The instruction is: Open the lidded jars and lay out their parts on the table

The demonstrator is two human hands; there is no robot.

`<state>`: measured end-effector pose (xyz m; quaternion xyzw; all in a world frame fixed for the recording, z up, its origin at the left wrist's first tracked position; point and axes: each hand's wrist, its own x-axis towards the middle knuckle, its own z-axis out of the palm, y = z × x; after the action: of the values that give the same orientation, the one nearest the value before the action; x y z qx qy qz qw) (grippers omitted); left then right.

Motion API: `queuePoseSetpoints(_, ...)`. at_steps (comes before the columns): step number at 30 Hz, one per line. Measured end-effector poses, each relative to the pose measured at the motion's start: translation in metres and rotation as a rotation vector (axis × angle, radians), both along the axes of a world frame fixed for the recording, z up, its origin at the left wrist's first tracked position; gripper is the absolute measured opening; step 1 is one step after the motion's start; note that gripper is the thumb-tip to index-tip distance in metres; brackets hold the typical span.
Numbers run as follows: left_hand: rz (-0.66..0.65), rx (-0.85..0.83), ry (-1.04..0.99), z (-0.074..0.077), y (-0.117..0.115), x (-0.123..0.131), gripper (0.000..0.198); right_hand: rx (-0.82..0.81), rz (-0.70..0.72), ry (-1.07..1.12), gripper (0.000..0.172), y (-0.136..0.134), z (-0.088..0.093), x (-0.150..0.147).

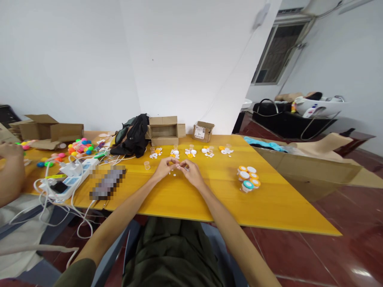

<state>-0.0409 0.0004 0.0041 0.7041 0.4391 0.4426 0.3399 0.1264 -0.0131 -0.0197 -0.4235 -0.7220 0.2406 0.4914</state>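
My left hand [164,168] and my right hand [190,172] meet above the middle of the yellow table [191,203]. Thumbs and fingers of both are pinched together around something small and pale, too small to name. A few little white pieces [174,174] lie on the wood just below my fingers. To the left of my left hand stands a small clear cup [147,165]. Beyond my hands runs a row of small piles, with white printed pieces [188,152], orange lids [190,156], white lids [193,152] and clear cups.
Lidded cups [247,185] cluster at the right. On the left are a phone [108,183], a power strip [74,179] with tangled cables and colourful balls [80,147]. Cardboard boxes [163,130] and a black bag [131,135] line the wall. Another person's arm [12,173] enters at far left.
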Motion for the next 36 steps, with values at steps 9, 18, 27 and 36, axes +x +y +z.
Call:
queuePoseSetpoints(9, 0.031, 0.070, 0.050, 0.000, 0.005, -0.007, 0.017, 0.036, -0.002, -0.115, 0.004, 0.000, 0.001, 0.003)
queuePoseSetpoints(18, -0.023, 0.278, 0.336, -0.008, 0.003, -0.008, 0.013, 0.062, -0.048, -0.413, 0.011, -0.005, 0.006, 0.006)
queuePoseSetpoints(27, -0.067, 0.277, 0.429, -0.008, 0.000, -0.009, 0.024, 0.038, -0.065, -0.439, 0.014, -0.005, 0.005, 0.004)
queuePoseSetpoints(36, -0.061, 0.239, 0.590, -0.010, -0.004, -0.014, 0.022, 0.080, -0.104, -0.354, 0.015, 0.001, 0.000, 0.007)
